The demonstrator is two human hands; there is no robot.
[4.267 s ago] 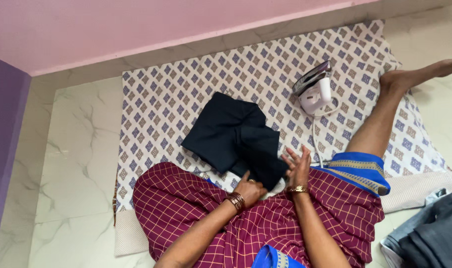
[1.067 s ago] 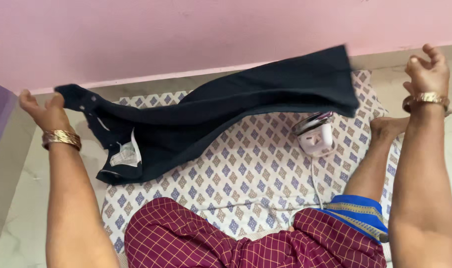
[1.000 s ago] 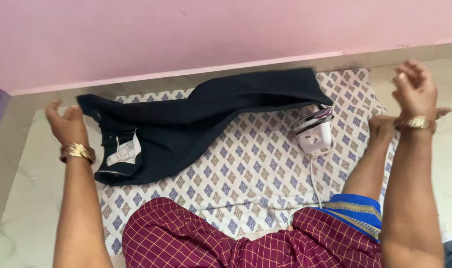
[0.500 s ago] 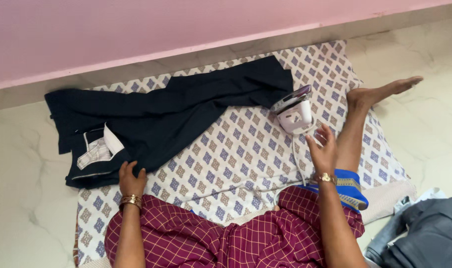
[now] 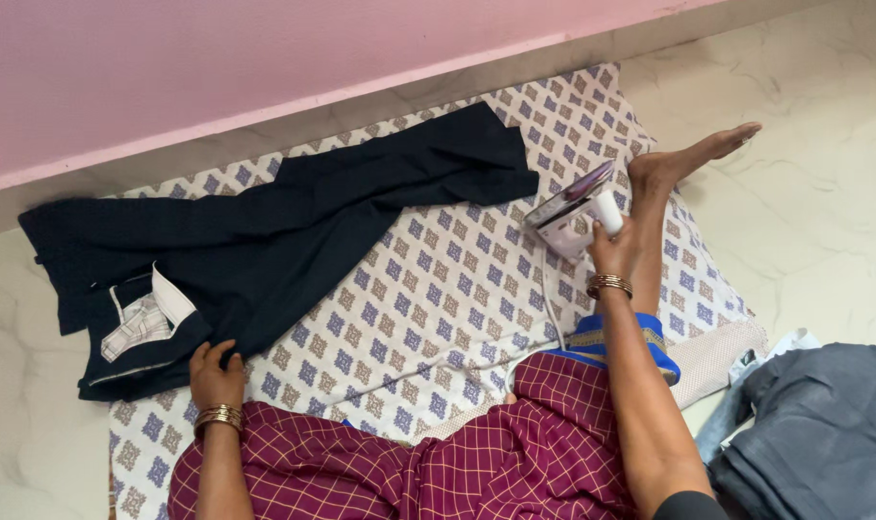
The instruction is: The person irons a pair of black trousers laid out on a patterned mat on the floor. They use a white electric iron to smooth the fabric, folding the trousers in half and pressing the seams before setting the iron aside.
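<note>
Covering most of the marble floor (image 5: 823, 193) below the pink wall (image 5: 265, 67) is one patterned cloth mat (image 5: 438, 308), white with blue and tan diamonds. One pair of dark navy trousers (image 5: 294, 231) lies stretched across the mat, the waist end at the left hanging past the mat's edge onto the floor, the leg end reaching toward the upper right. One pale checked pocket lining (image 5: 144, 323) shows turned out at the waist. One heap of grey-blue clothes (image 5: 813, 433) sits on the floor at the lower right, well apart from the trousers. One white iron (image 5: 575, 210) stands tilted on the mat just beside the person's bare foot (image 5: 693, 154), near the trouser leg end; its cord (image 5: 551, 308) runs down toward the lap.

The left hand (image 5: 215, 371) rests flat, fingers spread, on the trousers' lower edge near the waist, arm extended straight forward. The right hand (image 5: 611, 252) is curled around the iron's handle, arm reaching forward over the knee; how firm that grip is remains hard to tell. Each wrist carries gold bangles; their exact count is unclear.
</note>
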